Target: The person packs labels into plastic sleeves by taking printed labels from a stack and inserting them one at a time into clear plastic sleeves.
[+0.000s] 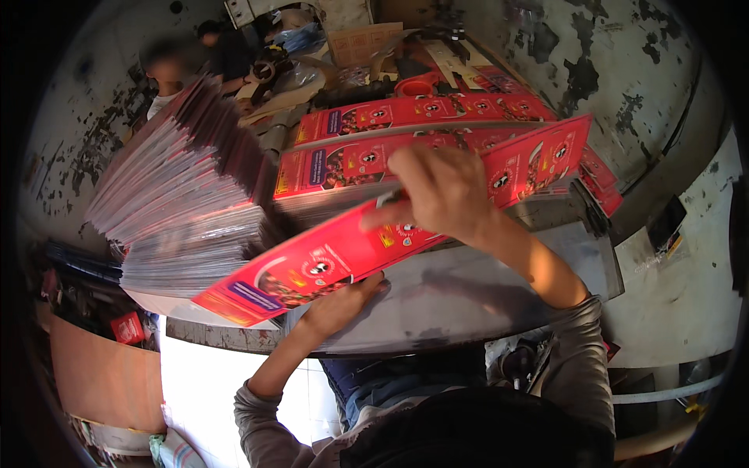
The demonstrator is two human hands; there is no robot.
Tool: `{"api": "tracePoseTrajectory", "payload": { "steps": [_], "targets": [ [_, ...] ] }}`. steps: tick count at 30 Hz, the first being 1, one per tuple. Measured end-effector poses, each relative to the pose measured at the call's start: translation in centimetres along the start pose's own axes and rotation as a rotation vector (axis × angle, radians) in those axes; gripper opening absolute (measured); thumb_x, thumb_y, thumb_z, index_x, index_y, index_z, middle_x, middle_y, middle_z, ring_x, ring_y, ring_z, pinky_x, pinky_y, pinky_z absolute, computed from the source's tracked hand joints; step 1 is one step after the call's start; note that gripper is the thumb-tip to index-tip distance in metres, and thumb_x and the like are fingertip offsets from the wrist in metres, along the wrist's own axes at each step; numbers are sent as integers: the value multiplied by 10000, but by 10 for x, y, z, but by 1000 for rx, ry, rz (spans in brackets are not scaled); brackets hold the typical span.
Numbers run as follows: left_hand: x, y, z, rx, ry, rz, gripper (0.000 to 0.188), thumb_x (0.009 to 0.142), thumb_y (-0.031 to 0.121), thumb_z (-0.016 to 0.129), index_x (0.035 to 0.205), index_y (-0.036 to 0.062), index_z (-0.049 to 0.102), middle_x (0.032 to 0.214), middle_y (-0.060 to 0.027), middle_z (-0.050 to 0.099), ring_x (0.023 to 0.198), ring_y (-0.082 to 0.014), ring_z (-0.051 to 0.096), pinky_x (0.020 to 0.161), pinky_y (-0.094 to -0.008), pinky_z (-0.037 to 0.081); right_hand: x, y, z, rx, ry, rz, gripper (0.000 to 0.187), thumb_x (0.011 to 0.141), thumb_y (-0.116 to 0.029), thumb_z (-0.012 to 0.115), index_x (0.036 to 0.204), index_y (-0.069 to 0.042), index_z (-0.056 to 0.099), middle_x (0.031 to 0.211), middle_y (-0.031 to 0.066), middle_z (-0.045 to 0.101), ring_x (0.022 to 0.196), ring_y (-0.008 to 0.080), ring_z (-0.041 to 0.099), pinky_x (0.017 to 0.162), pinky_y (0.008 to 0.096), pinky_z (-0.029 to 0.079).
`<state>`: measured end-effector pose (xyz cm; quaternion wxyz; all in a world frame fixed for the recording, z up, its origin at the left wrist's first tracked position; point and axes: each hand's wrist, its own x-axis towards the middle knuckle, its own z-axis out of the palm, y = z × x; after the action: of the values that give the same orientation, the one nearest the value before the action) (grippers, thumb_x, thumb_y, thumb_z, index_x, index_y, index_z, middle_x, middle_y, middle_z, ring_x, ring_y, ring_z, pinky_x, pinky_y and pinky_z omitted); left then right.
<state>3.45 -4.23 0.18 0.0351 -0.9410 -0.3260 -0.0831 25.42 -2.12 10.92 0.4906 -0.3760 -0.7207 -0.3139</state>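
A long, flat red strip [308, 277] is showing a smooth, glossy face with printed food pictures and straight edges. It is slanting across both hands, its far end rising to the right. The right hand [445, 191] is curling, slightly blurred, across the strip's middle; I cannot tell how firmly it is pinching. The left hand [343, 304] is sitting below the lower edge with its fingers partly hidden, so I cannot tell whether it is gripping.

Beneath, a table [484, 296] is showing a smooth grey surface. Just beyond the strip, 2 rows of matching red strips [343, 162] are lying stacked, the held strip covering part of the nearer row. To the left, a thick, ridged pile [187, 175] is fanning out its thin edges. Farther back, brown cardboard [365, 44] is standing near a red rounded object [419, 84], and flaking paint is mottling the wall [624, 70].
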Motion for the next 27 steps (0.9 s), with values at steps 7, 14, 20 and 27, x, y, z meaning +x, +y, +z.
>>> {"api": "tracePoseTrajectory", "payload": {
  "steps": [7,14,20,27],
  "targets": [
    [-11,-9,26,4,208,-31,174,893,294,574,892,121,585,775,-50,607,634,-221,617,498,-335,486,-8,-8,-7,46,-297,-423,450,778,-510,625,746,-76,511,603,17,519,542,165,593,478,296,479],
    [2,0,6,36,297,205,174,758,131,569,929,139,538,702,-13,477,572,-144,570,490,-262,448,58,-13,1,219,-42,116,406,805,-414,664,745,-37,527,491,63,553,435,230,584,426,333,460],
    [4,14,-1,174,315,307,230,704,113,570,927,141,520,664,5,459,509,-109,517,474,-238,415,99,-36,25,412,100,254,378,815,-316,688,738,25,545,486,119,565,461,258,605,427,349,462],
    [0,9,3,198,357,344,227,701,113,569,921,144,522,638,17,441,474,-95,466,466,-225,382,131,-35,37,464,224,163,361,819,-275,684,756,61,566,473,120,567,466,263,615,443,354,476]
  ]
}}
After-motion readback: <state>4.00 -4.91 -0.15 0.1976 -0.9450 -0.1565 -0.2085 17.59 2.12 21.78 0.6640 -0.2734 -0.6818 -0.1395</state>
